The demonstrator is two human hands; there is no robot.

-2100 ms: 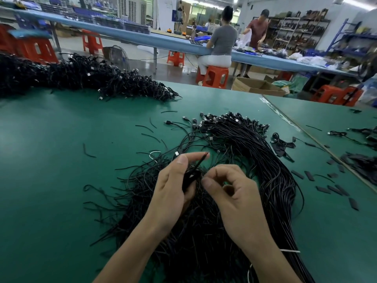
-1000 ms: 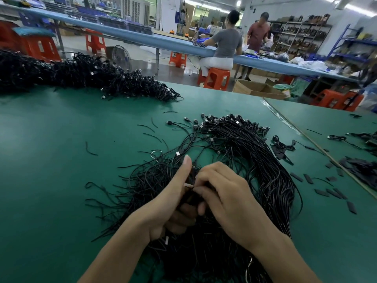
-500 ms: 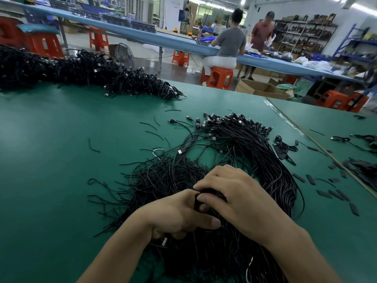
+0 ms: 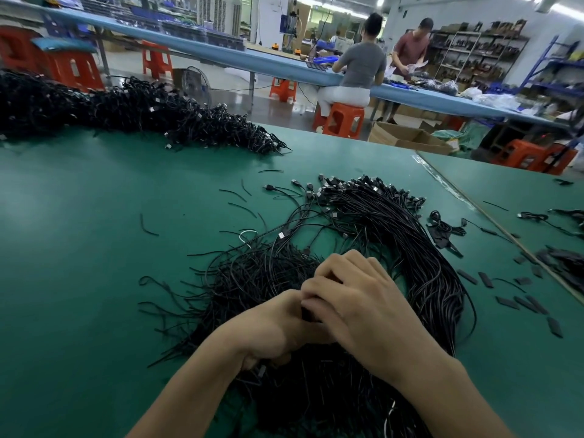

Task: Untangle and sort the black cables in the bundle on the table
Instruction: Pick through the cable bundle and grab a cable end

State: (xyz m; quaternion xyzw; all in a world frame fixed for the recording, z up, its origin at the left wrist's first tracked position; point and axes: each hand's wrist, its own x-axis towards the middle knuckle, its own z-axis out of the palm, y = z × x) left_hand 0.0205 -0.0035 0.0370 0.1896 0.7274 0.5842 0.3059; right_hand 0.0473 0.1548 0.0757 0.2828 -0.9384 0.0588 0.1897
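Green matting covered the table (image 4: 79,254), and against it, in the head view, the only view there was, the bundle (image 4: 410,248) of black cables read clearly, sweeping in an arc from the centre of the frame down to the lower edge. Its connector ends (image 4: 363,188) were gathered together just above centre, probably so the cables could be evened up from that end, while the frayed tails (image 4: 177,298) splayed out at centre left where nothing bound them. Both hands met low in the middle, directly on top of the thickest knot. The left hand (image 4: 271,330) was clenched, its fingers folded round a clutch of strands from the bundle, seemingly to anchor them. The right hand (image 4: 357,305) lay touching it, fingers curled down and pinching a dark bit of cable between the two hands, likely to tease one length free; exactly which strand was hidden under the knuckles. A larger heap (image 4: 126,112) of the same cables ran along the upper left, well apart, whether done or waiting I could not tell. Short black offcuts (image 4: 505,303) lay scattered at the right, clear of the work, and a white wire loop (image 4: 246,235) sat just beside the tangle's left edge.
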